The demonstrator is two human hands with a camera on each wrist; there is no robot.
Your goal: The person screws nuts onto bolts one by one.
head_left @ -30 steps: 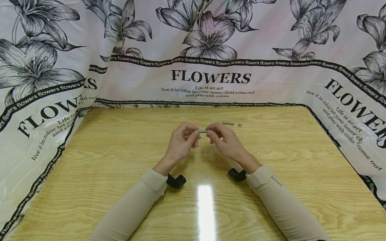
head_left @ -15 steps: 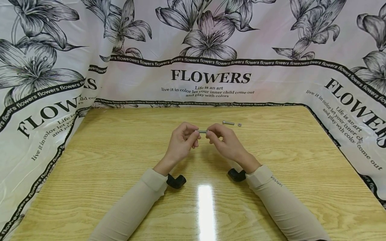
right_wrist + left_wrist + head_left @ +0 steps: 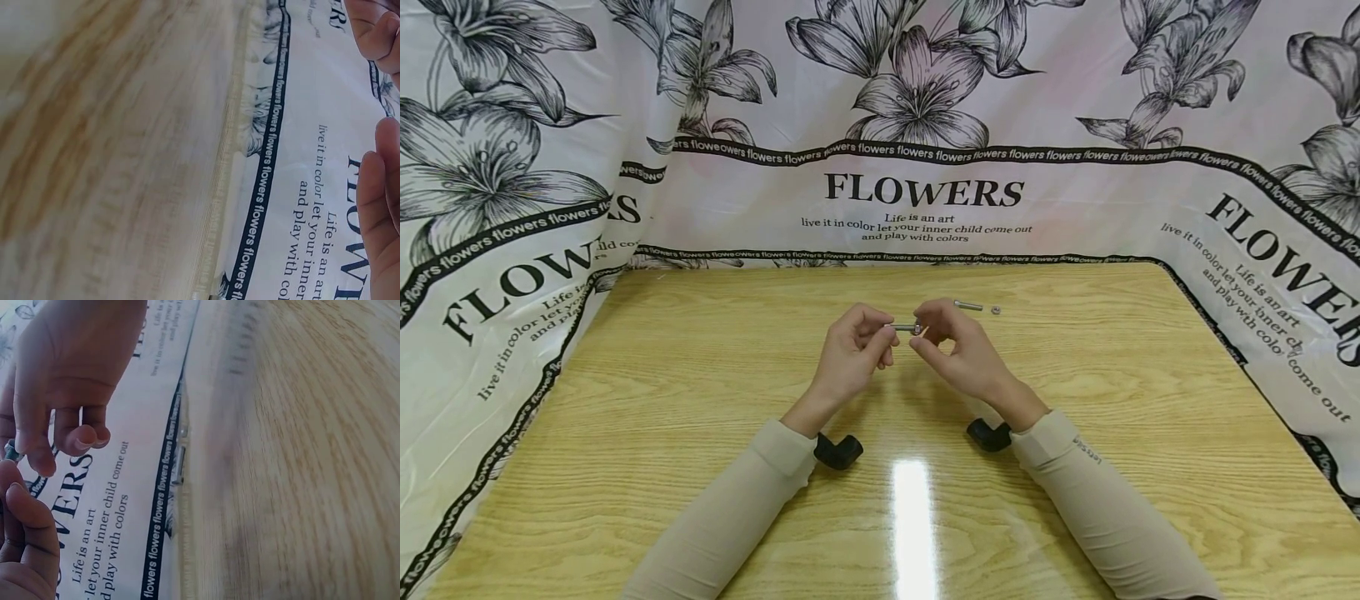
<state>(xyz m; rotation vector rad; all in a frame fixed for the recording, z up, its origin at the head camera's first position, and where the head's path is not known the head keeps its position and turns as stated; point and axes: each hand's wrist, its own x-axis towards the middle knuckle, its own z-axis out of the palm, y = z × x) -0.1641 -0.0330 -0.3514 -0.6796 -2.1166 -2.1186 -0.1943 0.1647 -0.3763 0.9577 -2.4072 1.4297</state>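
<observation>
In the head view my left hand (image 3: 853, 354) pinches a thin metal bolt (image 3: 904, 327) between thumb and index finger, holding it level above the table. A wider metal piece, which looks like a nut (image 3: 917, 330), shows at the bolt's right end. My right hand (image 3: 966, 350) has its thumb and index finger spread apart around that end. In the left wrist view the bolt's end (image 3: 10, 450) shows at the left edge, between both hands' fingertips. The right wrist view catches only fingers (image 3: 373, 194) at its right edge, with the bolt out of sight.
Behind the right hand a second bolt (image 3: 968, 306) lies on the wooden table (image 3: 700, 417), with a loose nut (image 3: 996, 310) to its right. Black curved pieces (image 3: 838, 452) sit at both wrists. A flower-printed cloth (image 3: 925, 208) stands around the back and sides.
My right thumb and index finger have parted from their pinch at the bolt's right end, baring the wider piece there. The left hand stays in place.
</observation>
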